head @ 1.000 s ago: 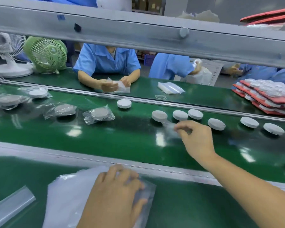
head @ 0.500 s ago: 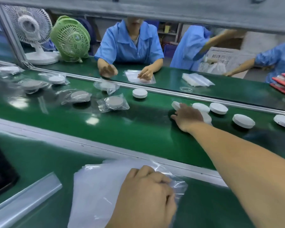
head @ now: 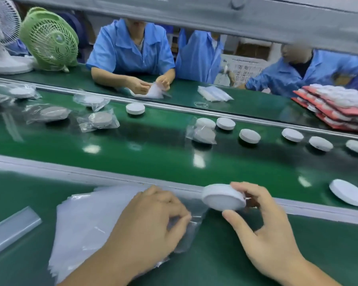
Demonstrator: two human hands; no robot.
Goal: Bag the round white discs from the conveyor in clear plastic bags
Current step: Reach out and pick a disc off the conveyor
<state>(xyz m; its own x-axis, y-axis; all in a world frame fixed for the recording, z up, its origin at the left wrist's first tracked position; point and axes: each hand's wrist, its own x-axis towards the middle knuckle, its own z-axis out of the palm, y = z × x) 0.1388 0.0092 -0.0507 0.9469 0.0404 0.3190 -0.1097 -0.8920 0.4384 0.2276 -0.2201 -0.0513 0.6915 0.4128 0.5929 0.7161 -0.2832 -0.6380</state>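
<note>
My right hand (head: 265,221) holds a round white disc (head: 222,198) between thumb and fingers, just above the near rail of the conveyor (head: 153,157). My left hand (head: 149,221) lies on a stack of clear plastic bags (head: 87,219) and pinches the open edge of the top bag beside the disc. Several bare white discs (head: 249,136) lie in a row on the belt. Bagged discs (head: 100,121) lie further left on it, and one more bagged disc (head: 203,135) sits mid-belt.
A clear plastic strip (head: 10,228) lies at the near left. Two fans (head: 50,40) stand at the far left. Workers in blue (head: 130,50) sit across the belt. Red trays of discs (head: 339,104) are stacked at the far right. A grey beam (head: 194,15) crosses overhead.
My right hand left a bagged disc on the belt, took a bare disc and drew it back to the near rail. My left hand shifted from pressing the bag stack to pinching the top bag.
</note>
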